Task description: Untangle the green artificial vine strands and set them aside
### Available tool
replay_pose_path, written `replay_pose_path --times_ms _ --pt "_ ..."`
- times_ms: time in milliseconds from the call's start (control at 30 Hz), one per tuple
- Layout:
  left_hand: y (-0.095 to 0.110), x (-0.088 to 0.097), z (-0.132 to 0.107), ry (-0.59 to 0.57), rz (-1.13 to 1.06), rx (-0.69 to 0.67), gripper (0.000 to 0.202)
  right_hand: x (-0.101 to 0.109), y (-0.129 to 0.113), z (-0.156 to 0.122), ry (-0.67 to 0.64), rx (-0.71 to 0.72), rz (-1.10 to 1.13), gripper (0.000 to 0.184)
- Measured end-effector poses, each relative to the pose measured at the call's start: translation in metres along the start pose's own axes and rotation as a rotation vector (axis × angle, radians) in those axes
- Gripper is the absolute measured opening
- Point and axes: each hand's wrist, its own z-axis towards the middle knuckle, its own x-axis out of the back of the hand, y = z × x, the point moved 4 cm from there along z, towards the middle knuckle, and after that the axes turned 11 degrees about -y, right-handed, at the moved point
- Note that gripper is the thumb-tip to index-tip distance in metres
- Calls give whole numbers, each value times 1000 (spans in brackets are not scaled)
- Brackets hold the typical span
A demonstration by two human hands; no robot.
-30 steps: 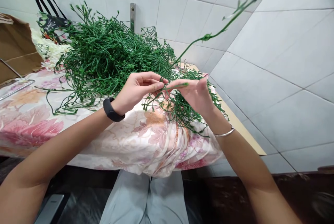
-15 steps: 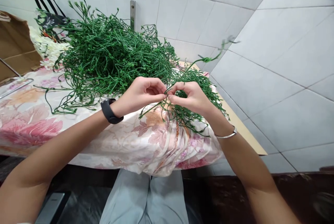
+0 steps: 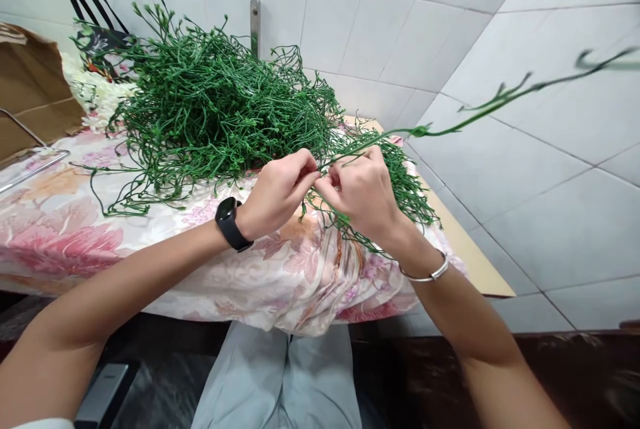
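A big heap of green artificial stems (image 3: 210,109) lies on a table under a floral cloth (image 3: 65,242). My left hand (image 3: 277,192) and my right hand (image 3: 363,192) meet in front of the heap, fingers pinched together on one long green stem (image 3: 480,109). That stem runs up and to the right from my fingers, out toward the tiled wall, with small side shoots. A smaller bunch of stems (image 3: 405,189) lies just behind my right hand. A black watch sits on my left wrist, a thin bangle on my right.
White artificial flowers (image 3: 90,99) and a black-handled bag (image 3: 95,35) stand at the back left beside a brown paper bag (image 3: 30,89). A metal wire frame (image 3: 30,155) lies at the left edge. White tiled walls close the back and right.
The long stem swung down and shortened in view, and now reaches far right again. Both hands closed from a loose pinch into tight pinches and shifted slightly right.
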Motion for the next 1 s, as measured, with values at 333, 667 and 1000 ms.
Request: replay_pose_path --times_ms 333,667,1000 --pt "-24 27 2 260 -292 89 8 16 51 -3 223 -213 74 21" --pt "-35 21 10 145 -687 207 16 6 94 -1 140 -387 65 29" --pt "-31 7 8 38 -612 151 18 15 22 0 89 203 121 25"
